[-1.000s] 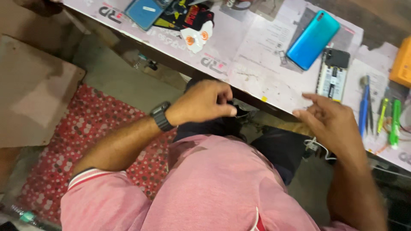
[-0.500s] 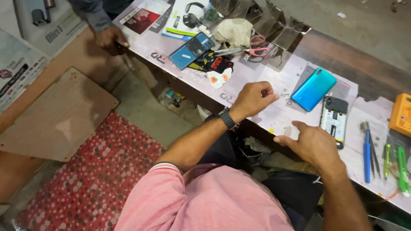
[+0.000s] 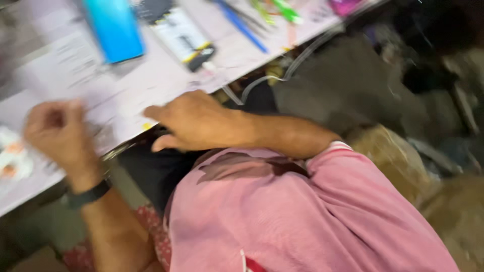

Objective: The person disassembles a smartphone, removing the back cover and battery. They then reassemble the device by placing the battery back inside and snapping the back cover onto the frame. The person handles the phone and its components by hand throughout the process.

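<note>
The picture is blurred by motion, so small details are hard to read. The right hand (image 3: pixel 194 121) lies at the near edge of the bench (image 3: pixel 151 85), palm down, fingers stretched out loosely toward the left and the thumb hanging a little below the edge. It seems to rest on the pale paper sheet (image 3: pixel 75 80) that covers the bench; I cannot tell if something small is under the fingers. The left hand (image 3: pixel 58 131) is further to the left, also over the near edge of the bench, and it is curled into a loose fist with the fingertips pressed together. Whether it pinches something cannot be seen because of the blur. A dark watch (image 3: pixel 88 194) sits on the left wrist.

Behind the right hand, near the far edge of the bench, lies a blue phone back cover (image 3: pixel 115 27), and just beside it to the right an opened phone (image 3: pixel 184 35) with its inner parts showing. Further right a blue tool (image 3: pixel 242 25) and a green tool (image 3: pixel 282 9) lie near the far right corner. A thin white cable (image 3: pixel 262 80) hangs over the near edge, just beside the right forearm. The person wears a pink shirt (image 3: pixel 302 216).
</note>
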